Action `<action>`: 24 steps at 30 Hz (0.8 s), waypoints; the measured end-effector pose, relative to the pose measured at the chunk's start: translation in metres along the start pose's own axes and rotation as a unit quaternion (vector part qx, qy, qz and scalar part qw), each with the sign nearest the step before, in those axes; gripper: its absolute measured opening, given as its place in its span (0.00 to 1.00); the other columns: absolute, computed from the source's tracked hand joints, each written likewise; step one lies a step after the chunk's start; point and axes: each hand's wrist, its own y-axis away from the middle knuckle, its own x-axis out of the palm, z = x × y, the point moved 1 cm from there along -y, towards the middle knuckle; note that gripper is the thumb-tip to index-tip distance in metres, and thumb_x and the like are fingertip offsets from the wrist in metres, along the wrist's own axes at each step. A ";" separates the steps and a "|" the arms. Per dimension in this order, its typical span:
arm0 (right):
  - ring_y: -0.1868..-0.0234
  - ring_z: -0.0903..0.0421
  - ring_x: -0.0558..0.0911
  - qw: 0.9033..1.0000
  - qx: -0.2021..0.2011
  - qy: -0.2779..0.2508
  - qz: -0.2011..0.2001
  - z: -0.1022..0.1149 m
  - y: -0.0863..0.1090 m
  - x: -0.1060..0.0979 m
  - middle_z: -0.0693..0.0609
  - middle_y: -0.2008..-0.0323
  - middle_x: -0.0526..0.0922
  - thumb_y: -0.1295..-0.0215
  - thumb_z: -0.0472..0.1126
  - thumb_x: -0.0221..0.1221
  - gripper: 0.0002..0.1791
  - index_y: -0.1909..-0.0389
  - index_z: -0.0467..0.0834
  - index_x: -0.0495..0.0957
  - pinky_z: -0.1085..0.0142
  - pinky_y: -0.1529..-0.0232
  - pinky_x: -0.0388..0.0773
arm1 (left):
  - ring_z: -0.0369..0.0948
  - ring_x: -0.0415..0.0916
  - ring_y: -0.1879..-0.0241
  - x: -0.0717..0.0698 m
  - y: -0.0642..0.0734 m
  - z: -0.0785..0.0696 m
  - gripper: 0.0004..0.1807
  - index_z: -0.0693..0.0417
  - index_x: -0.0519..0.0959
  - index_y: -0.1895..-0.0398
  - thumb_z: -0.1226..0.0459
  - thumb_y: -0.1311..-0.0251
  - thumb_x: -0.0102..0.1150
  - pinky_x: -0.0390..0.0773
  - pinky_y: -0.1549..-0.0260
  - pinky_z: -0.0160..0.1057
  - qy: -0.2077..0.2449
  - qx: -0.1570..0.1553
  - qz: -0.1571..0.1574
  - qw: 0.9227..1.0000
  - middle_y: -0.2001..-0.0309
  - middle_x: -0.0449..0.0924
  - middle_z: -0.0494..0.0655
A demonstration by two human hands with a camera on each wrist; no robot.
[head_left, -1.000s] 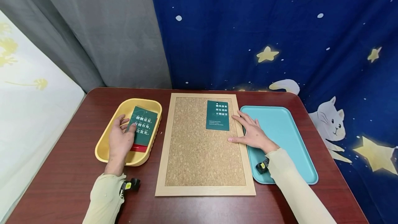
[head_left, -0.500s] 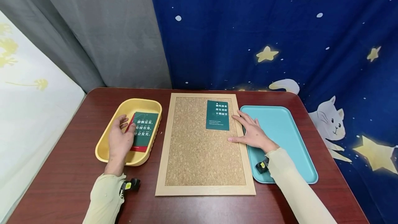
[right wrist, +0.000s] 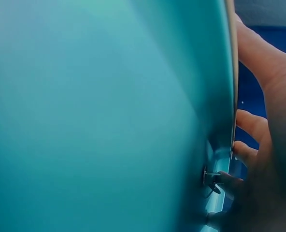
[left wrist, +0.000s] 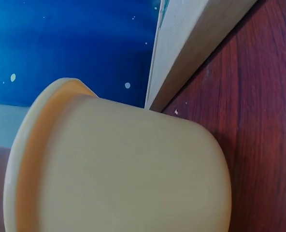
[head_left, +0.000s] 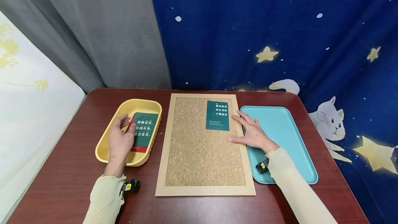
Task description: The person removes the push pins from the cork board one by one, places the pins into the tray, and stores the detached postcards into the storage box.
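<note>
In the head view my left hand [head_left: 121,139] is inside the yellow basket [head_left: 102,148], fingers loosely bent. Its thumb overlaps the left edge of a dark green card [head_left: 144,129] printed with white characters. That card lies on a red one [head_left: 140,149], whose left and lower edges show. My right hand [head_left: 253,134] rests with spread fingers at the right side of the wood-framed cork board [head_left: 202,158]. Near its fingertips, on the board's upper right, lies another green card [head_left: 217,115]. In the left wrist view the basket [left wrist: 133,164] hides most of the left hand.
A light blue tray [head_left: 289,141] sits right of the board, under the right forearm. The right wrist view shows small shiny metal pieces [right wrist: 211,181] by the tray's edge. Dark red tabletop [head_left: 56,168] surrounds everything; curtains [head_left: 217,37] hang behind it.
The green card in the basket was tilted and higher; it has settled straighter onto the red card, with more red showing at its left. Both hands stay almost in place.
</note>
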 end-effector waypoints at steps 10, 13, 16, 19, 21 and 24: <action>0.15 0.40 0.49 1.000 0.003 0.005 0.001 0.002 -0.001 -0.002 0.45 0.15 0.49 0.49 0.69 0.75 0.58 0.20 0.54 0.61 0.27 0.22 0.36 | 0.55 0.75 0.34 0.008 0.004 -0.009 0.26 0.60 0.71 0.28 0.68 0.28 0.56 0.71 0.46 0.31 -0.003 0.026 0.005 1.000 0.34 0.78 0.62; 0.15 0.40 0.49 1.000 0.003 0.006 0.002 0.003 -0.001 -0.003 0.45 0.15 0.49 0.49 0.69 0.74 0.58 0.20 0.54 0.61 0.26 0.22 0.36 | 0.55 0.74 0.33 0.010 0.006 -0.012 0.25 0.61 0.72 0.29 0.69 0.29 0.57 0.73 0.36 0.46 0.004 0.038 0.000 0.999 0.35 0.78 0.62; 0.15 0.40 0.48 1.000 0.004 0.006 0.006 0.003 -0.001 -0.003 0.45 0.15 0.48 0.48 0.69 0.74 0.58 0.19 0.54 0.61 0.27 0.22 0.36 | 0.55 0.74 0.33 0.012 0.008 -0.016 0.24 0.62 0.73 0.31 0.70 0.29 0.57 0.70 0.31 0.55 0.012 0.055 -0.008 0.998 0.36 0.78 0.62; 0.15 0.40 0.48 1.000 0.007 -0.001 0.006 0.002 -0.001 -0.003 0.46 0.15 0.48 0.44 0.69 0.71 0.54 0.19 0.55 0.61 0.28 0.21 0.35 | 0.56 0.74 0.34 0.015 0.009 -0.021 0.24 0.62 0.74 0.32 0.70 0.30 0.58 0.69 0.30 0.56 0.015 0.072 -0.013 0.997 0.37 0.79 0.62; 0.14 0.40 0.48 1.000 0.008 -0.006 0.002 0.001 -0.002 -0.003 0.46 0.15 0.48 0.38 0.68 0.67 0.50 0.19 0.55 0.61 0.28 0.21 0.35 | 0.56 0.74 0.34 0.017 0.010 -0.025 0.23 0.62 0.74 0.32 0.70 0.30 0.58 0.69 0.30 0.57 0.013 0.082 -0.011 0.997 0.37 0.79 0.61; 0.15 0.40 0.49 1.000 0.006 -0.014 -0.006 -0.001 -0.003 -0.002 0.46 0.15 0.50 0.27 0.64 0.58 0.41 0.19 0.53 0.61 0.26 0.22 0.35 | 0.57 0.73 0.35 0.021 0.012 -0.029 0.23 0.62 0.74 0.32 0.69 0.29 0.58 0.69 0.31 0.58 0.008 0.091 -0.003 0.996 0.37 0.78 0.61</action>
